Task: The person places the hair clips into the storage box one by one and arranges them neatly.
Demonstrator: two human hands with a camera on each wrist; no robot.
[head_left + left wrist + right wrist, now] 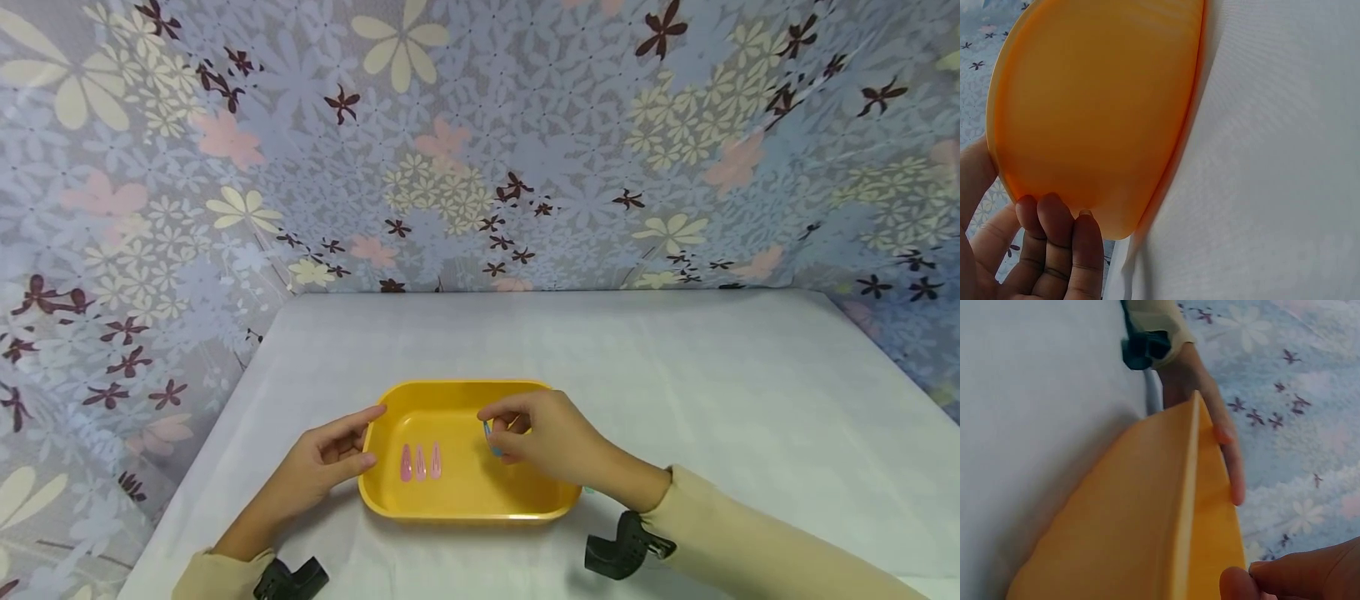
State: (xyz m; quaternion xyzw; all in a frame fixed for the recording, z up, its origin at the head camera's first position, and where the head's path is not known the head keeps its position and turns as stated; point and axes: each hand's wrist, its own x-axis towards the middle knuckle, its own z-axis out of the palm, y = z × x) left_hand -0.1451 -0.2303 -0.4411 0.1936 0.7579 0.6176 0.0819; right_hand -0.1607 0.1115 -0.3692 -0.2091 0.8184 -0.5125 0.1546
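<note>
A yellow tray [468,510] stands on the white-covered table. Three pink snap hair clips [421,462] lie side by side in its left half. My left hand [318,462] grips the tray's left end, thumb and index finger at the rim; in the left wrist view its other fingertips [1054,215] rest against the outer wall. Over the tray's right half, my right hand [551,437] pinches a blue hair clip [487,430] between thumb and fingers. Part of that clip is hidden by the fingers. In the right wrist view the fingertips show near the tray's inner side.
A small pale green piece [588,490] peeks out on the cloth beside the tray's right end, mostly hidden by my right forearm. White cloth [712,375] covers the table. Flowered fabric [480,150] hangs behind it and at both sides.
</note>
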